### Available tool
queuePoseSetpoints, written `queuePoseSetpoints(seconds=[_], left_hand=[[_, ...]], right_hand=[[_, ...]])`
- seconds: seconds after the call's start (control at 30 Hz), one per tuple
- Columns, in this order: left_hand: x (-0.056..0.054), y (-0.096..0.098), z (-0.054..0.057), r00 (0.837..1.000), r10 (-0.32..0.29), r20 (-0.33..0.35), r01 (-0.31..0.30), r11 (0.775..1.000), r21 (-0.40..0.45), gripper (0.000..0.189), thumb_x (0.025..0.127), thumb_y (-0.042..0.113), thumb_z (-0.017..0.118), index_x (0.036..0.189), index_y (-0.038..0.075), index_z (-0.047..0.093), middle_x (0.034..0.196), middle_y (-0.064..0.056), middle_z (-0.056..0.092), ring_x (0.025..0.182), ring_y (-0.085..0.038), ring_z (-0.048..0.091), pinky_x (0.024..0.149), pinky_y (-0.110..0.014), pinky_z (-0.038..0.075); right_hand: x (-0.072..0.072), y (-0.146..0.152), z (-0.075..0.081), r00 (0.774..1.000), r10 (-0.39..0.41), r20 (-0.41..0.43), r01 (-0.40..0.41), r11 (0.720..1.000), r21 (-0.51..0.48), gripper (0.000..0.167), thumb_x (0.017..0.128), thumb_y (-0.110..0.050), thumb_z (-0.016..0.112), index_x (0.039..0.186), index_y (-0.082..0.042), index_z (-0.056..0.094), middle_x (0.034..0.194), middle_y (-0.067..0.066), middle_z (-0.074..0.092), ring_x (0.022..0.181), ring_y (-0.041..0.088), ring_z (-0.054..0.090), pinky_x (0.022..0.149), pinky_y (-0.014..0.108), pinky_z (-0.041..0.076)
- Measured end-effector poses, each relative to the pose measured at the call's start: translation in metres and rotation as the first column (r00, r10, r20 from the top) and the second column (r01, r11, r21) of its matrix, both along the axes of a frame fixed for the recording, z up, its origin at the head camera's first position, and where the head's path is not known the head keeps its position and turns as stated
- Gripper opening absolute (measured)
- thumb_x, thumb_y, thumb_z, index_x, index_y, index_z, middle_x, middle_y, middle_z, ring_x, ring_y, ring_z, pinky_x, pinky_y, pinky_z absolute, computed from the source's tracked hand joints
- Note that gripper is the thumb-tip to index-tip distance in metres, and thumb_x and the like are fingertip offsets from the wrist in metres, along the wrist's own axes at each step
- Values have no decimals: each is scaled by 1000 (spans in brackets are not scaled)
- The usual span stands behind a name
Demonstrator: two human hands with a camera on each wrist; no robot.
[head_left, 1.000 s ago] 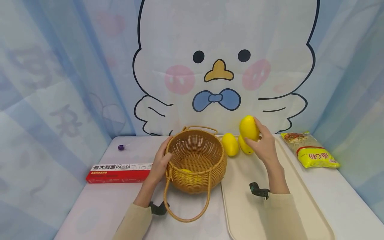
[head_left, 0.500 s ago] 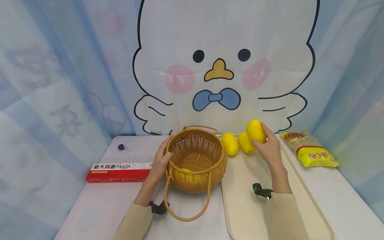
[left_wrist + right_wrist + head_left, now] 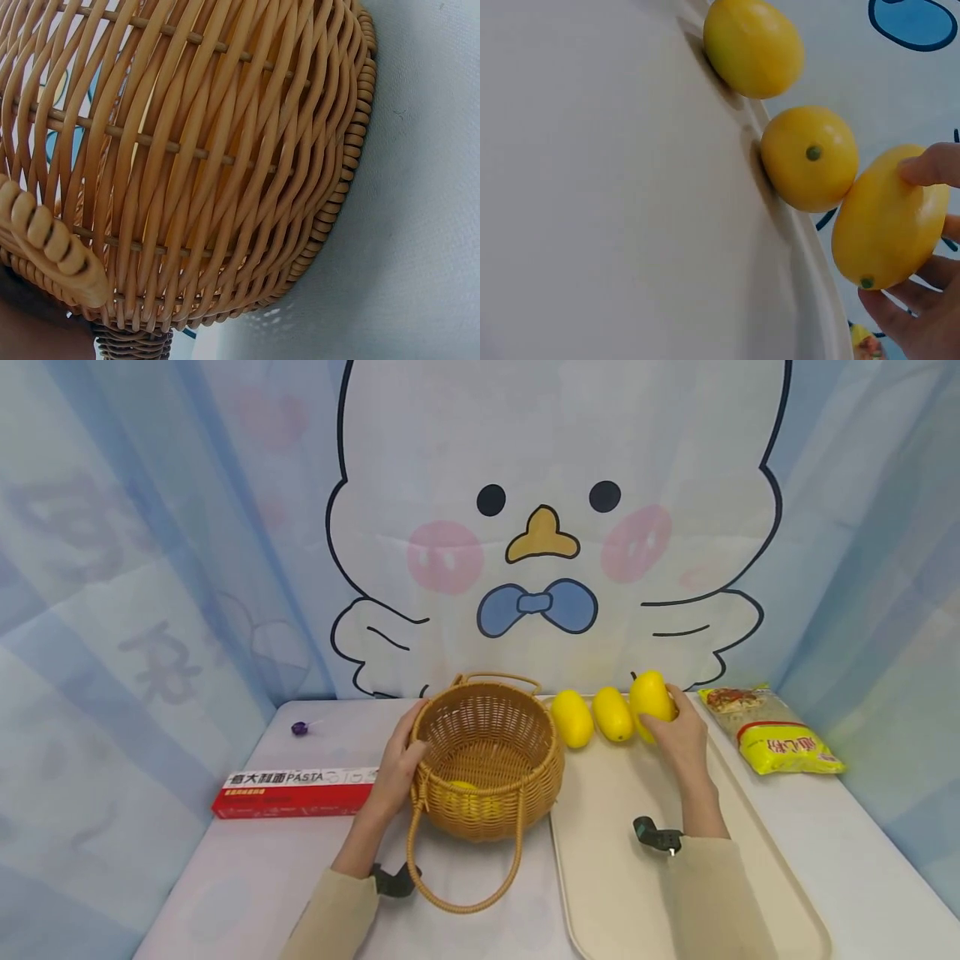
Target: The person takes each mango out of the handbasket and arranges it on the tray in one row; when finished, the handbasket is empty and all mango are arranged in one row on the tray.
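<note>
The right hand [image 3: 686, 735] pinched a fruit [image 3: 651, 706] between thumb and fingers, near the tray's far right corner. Only the right wrist view showed its green stem end, tipped towards the lower edge there; the long axis slanted, whereas from the head it looked nearly upright. Whether it touched the tray [image 3: 615, 868] could not be told. The left hand [image 3: 397, 768] gripped the basket's left rim, thumb curled over it, the other fingers partly hidden; its own wrist view caught only a dark, blurred bit of hand at a corner.

The basket [image 3: 487, 818] stood just left of the tray. Inside, yellow contents [image 3: 462, 787] were mostly hidden by the near wall, their number unclear. Along the tray's far edge lay a middle fruit [image 3: 613, 714], its stem facing the right wrist camera, and a left fruit [image 3: 572, 720], long axis running near to far. A bag [image 3: 791, 747] lay at the table's right edge, a box [image 3: 292, 804] towards its left.
</note>
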State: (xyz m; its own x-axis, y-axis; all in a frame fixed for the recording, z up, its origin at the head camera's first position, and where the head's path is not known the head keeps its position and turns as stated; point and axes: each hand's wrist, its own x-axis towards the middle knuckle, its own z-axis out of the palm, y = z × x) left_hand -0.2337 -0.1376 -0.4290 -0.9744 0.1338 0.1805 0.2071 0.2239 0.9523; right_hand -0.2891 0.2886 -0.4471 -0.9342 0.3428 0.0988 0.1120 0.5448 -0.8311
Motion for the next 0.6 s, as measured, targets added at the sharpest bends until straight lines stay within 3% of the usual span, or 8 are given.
queuePoseSetpoints(seconds=[0.17,0.37,0.6], left_hand=[[-8,-3,-14,1000,11,-29,-10,1000,13,69,93,14,44,158,23,24,164,2,25,151,-24,27,123,-50,26],[-7,-2,-15,998,11,-56,-10,1000,18,68,92,17,45,157,26,27,162,5,28,150,-23,28,122,-52,27],[-7,-2,-14,998,21,-64,-20,1000,5,68,92,18,44,158,25,26,162,5,28,150,-22,29,122,-52,28]], right_hand=[[-4,5,-7,999,-20,39,22,999,-41,79,94,-34,60,160,-17,20,162,19,28,146,42,31,119,57,30],[-7,12,-14,998,-32,58,35,998,-60,78,96,-41,58,160,-16,20,164,18,25,148,41,28,120,57,29],[-10,11,-21,999,-1,40,2,1000,-30,68,99,-36,54,157,-10,30,161,17,31,148,40,30,120,55,30]])
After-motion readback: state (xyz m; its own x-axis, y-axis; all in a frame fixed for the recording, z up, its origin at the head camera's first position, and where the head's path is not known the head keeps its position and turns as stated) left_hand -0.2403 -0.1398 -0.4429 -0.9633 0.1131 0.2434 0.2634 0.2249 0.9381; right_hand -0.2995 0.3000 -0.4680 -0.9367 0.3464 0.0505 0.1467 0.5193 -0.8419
